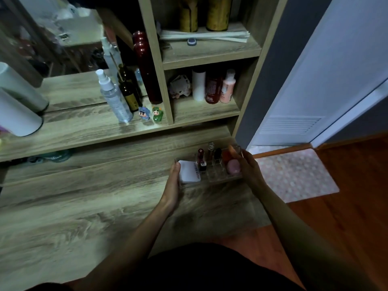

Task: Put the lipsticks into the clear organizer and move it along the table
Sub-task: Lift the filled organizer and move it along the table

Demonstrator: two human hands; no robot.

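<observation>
Clear organizer at the table's right edge, near its back corner, left hand clasping its left end, right hand its right end, lipsticks upright inside (beside a white compact and pink sponge).

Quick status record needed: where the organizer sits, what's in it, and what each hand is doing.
organizer: clear organizer on the wooden table, near its right end
contents: white compact at the left end, lipsticks upright in the middle, pink egg-shaped sponge at the right end
left hand: left hand gripping the organizer's left end
right hand: right hand gripping its right end
lighting: dim, small details unclear
</observation>
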